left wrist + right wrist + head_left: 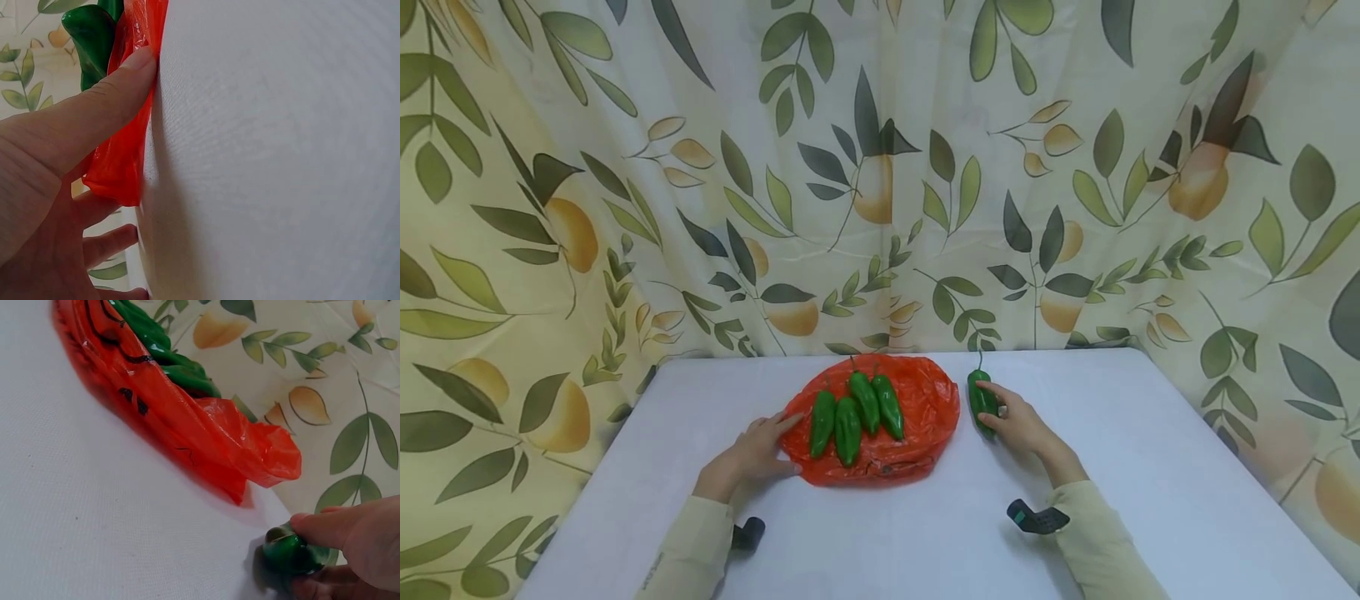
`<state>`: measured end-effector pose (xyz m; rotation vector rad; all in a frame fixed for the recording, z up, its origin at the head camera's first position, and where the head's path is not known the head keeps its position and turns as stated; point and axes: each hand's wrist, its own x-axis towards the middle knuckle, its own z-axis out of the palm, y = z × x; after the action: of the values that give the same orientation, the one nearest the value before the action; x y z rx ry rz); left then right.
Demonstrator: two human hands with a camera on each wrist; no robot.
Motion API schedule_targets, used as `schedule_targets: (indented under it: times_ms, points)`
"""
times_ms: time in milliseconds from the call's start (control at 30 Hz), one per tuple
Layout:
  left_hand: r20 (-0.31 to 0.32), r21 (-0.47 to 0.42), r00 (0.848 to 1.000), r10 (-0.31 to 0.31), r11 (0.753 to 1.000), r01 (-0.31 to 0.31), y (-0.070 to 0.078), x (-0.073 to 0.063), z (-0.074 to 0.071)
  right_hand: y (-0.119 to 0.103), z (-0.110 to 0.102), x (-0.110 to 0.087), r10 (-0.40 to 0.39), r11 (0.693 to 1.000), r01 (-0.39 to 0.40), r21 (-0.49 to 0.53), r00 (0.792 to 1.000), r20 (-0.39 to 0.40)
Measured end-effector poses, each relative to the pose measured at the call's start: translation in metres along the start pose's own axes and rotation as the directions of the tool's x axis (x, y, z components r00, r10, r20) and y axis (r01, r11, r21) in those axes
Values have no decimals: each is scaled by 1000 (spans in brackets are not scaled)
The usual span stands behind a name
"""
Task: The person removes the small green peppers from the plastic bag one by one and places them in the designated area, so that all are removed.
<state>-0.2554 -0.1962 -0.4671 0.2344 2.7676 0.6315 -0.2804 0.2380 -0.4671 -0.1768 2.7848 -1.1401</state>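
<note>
Several green peppers (847, 431) lie side by side on a crumpled red plastic bag (921, 408). At the bag's left edge my left hand (758, 450) rests with thumb and fingers spread; in the left wrist view its straight thumb (115, 94) touches the red plastic. Right of the bag, my right hand (1018, 423) grips another green pepper (981, 390) between thumb and fingers. That pepper's long stem points toward the curtain. The right wrist view shows its rounded end (284, 553) close over the white tabletop, the fingers partly covering it.
Under everything is a white table (880, 542). A leaf-and-fruit patterned curtain (880, 167) hangs behind its far edge and along the sides. Dark wrist-worn devices sit by the left sleeve (688, 542) and the right sleeve (1105, 542). The bag carries black printed marks.
</note>
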Motion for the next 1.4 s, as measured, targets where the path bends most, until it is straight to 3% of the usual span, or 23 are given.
schedule_targets:
  times_ms: [800, 1133, 1400]
  points:
    - [-18, 11, 1000, 20, 1000, -20, -5, 7, 5, 5, -3, 8, -51, 997, 50, -67, 999, -13]
    - [-14, 21, 1000, 24, 1000, -23, -5, 5, 5, 0, -10, 3, 46, 996, -50, -70, 998, -49]
    - [-14, 10, 1000, 20, 1000, -20, -3, 2, 3, -5, -14, 1, 70, 996, -74, -46, 995, -74]
